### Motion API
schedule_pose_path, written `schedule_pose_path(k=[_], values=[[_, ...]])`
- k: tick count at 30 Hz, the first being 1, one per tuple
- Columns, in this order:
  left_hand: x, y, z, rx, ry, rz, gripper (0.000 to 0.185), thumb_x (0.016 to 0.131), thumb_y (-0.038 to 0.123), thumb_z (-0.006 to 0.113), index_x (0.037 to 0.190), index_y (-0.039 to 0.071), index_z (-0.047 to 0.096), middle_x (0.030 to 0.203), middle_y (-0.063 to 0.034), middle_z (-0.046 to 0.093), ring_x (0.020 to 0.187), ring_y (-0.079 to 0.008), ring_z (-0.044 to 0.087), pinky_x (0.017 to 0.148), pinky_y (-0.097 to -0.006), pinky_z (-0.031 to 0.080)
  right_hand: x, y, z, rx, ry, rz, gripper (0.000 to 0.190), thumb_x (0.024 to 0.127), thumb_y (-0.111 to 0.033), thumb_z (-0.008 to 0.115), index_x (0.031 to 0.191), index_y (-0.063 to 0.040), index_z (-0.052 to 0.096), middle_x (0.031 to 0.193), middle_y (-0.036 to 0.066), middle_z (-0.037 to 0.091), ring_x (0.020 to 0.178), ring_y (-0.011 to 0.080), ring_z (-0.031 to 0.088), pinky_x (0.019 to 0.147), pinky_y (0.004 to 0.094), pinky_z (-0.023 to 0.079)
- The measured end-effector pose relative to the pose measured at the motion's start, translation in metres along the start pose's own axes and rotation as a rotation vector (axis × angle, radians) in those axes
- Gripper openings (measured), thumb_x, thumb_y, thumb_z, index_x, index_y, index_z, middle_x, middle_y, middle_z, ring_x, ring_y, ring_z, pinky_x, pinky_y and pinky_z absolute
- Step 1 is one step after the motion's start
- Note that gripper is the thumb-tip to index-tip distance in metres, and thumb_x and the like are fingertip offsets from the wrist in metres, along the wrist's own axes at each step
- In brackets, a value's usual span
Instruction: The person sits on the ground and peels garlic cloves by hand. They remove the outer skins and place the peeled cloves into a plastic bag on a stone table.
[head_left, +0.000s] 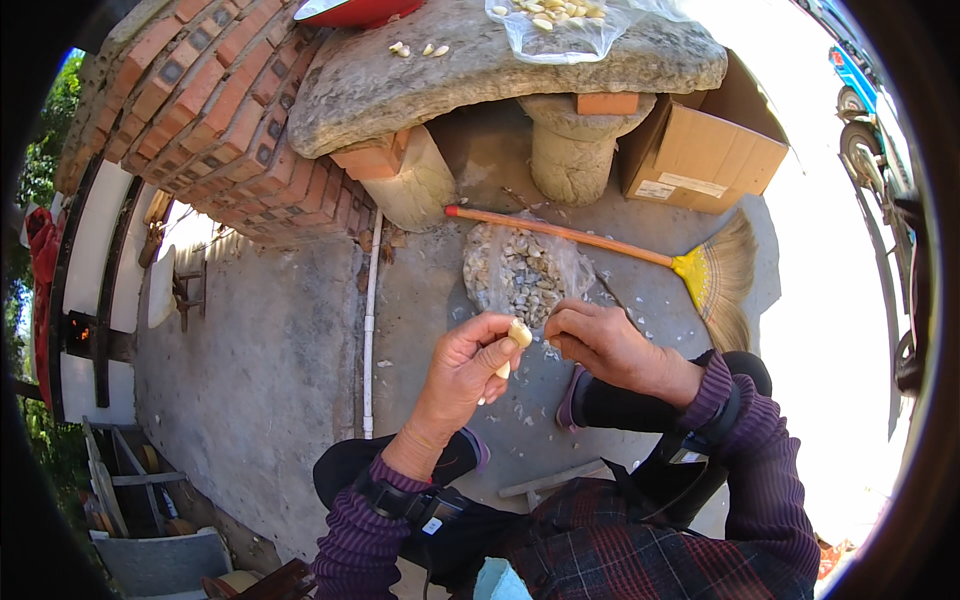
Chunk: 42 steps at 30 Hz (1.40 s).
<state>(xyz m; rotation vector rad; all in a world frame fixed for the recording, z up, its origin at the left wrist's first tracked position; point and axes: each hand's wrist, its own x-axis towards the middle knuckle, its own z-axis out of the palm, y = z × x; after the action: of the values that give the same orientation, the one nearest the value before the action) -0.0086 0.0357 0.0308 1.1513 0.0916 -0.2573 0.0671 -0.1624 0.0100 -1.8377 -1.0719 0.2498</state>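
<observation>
My left hand (472, 367) pinches a pale garlic clove (519, 332) between thumb and forefinger, and more pale cloves show under its curled fingers. Just to the right, my right hand (604, 346) has its thumb and fingertips drawn together; whether something small is between them cannot be made out. Beyond both hands, a clear plastic bag (499, 262) on the ground holds a heap of unpeeled garlic cloves (532, 274). Peeled cloves (559, 10) lie in another clear bag (559, 49) on the stone slab, with several loose cloves (405, 51) to its left.
A broom (600, 240) lies across the far side of the garlic heap. The stone slab (450, 82) rests on stone supports (571, 161), with an open cardboard box (705, 157) at right. Left are a brick wall (217, 112) and a white pipe (369, 330). A red basin (367, 11) sits on the slab.
</observation>
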Motion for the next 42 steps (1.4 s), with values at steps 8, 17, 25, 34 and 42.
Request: schedule_pose_path(k=[8,17,25,34,42], values=[[0.000,-0.005,0.003,0.452,-0.016,0.080,0.013,0.089,0.008,0.058,0.101,0.002,0.060,0.081,-0.0006,0.058,0.066,-0.0068,0.050,0.057,-0.0207,0.042,0.006,-0.025,-0.017,0.365,0.041,0.113,0.009,0.083,-0.004,0.064,0.090,0.000,0.061,0.077,0.008,0.057,0.065,0.0153,0.058,0.058,0.0289,0.045],[0.003,-0.008,0.004,0.802,-0.065,0.298,0.011,0.086,0.006,0.060,0.096,0.001,0.060,0.079,-0.0026,0.058,0.065,-0.0096,0.053,0.058,-0.0224,0.043,0.004,-0.021,-0.023,0.269,-0.105,0.122,0.007,0.079,0.001,0.061,0.087,0.000,0.060,0.072,0.008,0.056,0.059,0.0159,0.057,0.054,0.0286,0.044],[0.005,-0.010,0.001,0.738,-0.078,0.192,0.013,0.086,0.007,0.060,0.098,0.001,0.062,0.079,-0.0012,0.058,0.066,-0.0078,0.052,0.058,-0.0217,0.043,-0.002,-0.009,-0.010,0.388,-0.043,0.247,0.005,0.081,-0.002,0.060,0.086,0.000,0.060,0.072,0.005,0.057,0.057,0.0129,0.056,0.053,0.0255,0.044],[0.003,-0.003,-0.001,0.744,-0.105,0.182,0.013,0.087,0.008,0.060,0.098,0.001,0.061,0.078,-0.0005,0.057,0.066,-0.0069,0.051,0.057,-0.0218,0.042,0.001,-0.012,-0.013,0.511,-0.134,0.255,0.010,0.088,-0.008,0.060,0.091,0.001,0.061,0.073,0.004,0.057,0.059,0.0092,0.057,0.052,0.0235,0.046],[0.001,-0.003,0.001,0.803,-0.107,0.195,0.010,0.086,0.007,0.060,0.094,0.001,0.061,0.074,-0.0026,0.056,0.061,-0.0088,0.051,0.055,-0.0229,0.042,0.003,-0.016,-0.017,0.437,-0.190,0.268,0.008,0.086,-0.006,0.060,0.090,0.001,0.061,0.073,0.005,0.057,0.059,0.0104,0.058,0.053,0.0243,0.047]])
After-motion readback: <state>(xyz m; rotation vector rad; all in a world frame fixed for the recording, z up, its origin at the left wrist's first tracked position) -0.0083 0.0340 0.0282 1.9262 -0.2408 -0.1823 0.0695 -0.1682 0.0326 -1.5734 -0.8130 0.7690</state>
